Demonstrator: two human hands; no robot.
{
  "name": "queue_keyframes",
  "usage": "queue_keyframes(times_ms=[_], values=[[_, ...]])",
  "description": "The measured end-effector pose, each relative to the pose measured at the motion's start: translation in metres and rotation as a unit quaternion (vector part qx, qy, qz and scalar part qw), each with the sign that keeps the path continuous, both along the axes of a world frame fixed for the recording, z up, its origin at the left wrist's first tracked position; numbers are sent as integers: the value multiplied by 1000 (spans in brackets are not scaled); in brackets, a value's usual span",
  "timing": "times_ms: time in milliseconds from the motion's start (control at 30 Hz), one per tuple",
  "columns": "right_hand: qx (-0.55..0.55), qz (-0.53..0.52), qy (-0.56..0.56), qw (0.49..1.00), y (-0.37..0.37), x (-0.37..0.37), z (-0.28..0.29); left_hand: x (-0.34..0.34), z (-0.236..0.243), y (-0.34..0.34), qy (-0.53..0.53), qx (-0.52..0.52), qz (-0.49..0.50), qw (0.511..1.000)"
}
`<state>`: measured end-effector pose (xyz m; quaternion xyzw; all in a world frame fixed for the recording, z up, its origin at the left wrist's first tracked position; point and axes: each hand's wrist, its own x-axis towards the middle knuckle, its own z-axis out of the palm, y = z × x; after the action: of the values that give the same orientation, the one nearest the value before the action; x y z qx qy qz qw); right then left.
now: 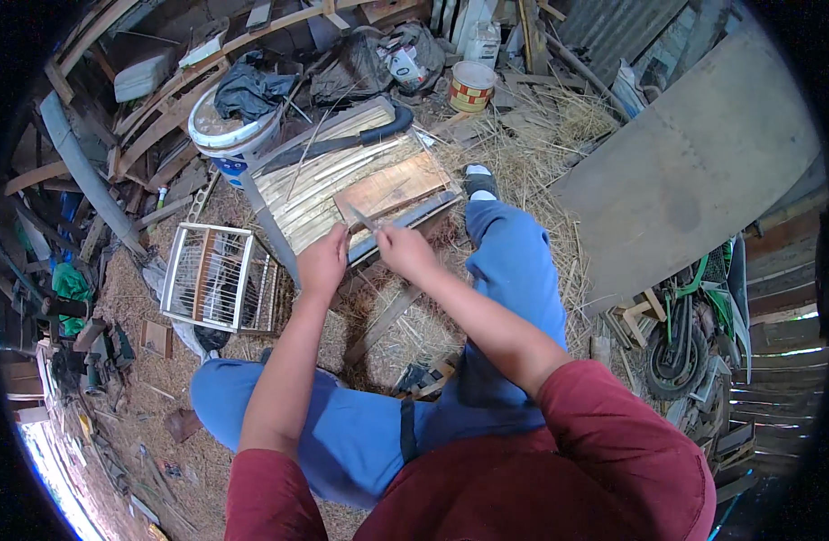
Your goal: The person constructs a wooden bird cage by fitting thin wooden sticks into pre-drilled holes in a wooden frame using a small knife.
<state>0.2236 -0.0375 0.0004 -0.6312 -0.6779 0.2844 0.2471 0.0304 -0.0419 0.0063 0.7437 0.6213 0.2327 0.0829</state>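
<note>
A knife is being held in the right grip, which is being clenched around its handle at the near side of the brown board. The blade is being pointed forward and to the left, over the board's near left corner, presumably so that the edge is being directed away from the body. Whether the wood is being touched by the steel cannot be told.

The left grip is being held just off that same corner, with its fingers bunched near the blade. Whether something thin is being pinched there cannot be told, as too little is being shown between the fingers. Both forearms are being brought in toward the board, probably for steadiness and a close view.

The board is being carried by a slatted counter, apparently as a flat surface over the uneven strips. Beyond the board, a machete is being supported crosswise on the slats, perhaps so that it is being left within reach without crowding the fingers. Well to the left of the board, a wire cage is being supported by the littered floor, seemingly so that the counter is being spared its bulk.
</note>
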Motion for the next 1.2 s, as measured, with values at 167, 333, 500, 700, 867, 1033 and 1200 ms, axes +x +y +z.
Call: queue_keyframes(times_ms=[167,333,500,700,867,1033,1200], values=[[21,-94,13,995,39,36,6,-2,-4,3,0,39,-10,999],[-15,-37,11,999,1,2,10,-5,-4,-1,-14,13,-3,1000],[2,-61,53,997,25,23,-2,-6,-2,0,4,4,4,1000],[-8,-44,-9,999,11,22,-4,3,4,-1,-7,7,1,1000],[24,-115,-27,993,31,50,0,3,-1,3,2,10,3,1000],[39,-132,-114,984,14,43,23,-4,-3,1,14,16,4,1000],[91,2,-84,992,-18,12,13,4,5,1,2,9,2,1000]])
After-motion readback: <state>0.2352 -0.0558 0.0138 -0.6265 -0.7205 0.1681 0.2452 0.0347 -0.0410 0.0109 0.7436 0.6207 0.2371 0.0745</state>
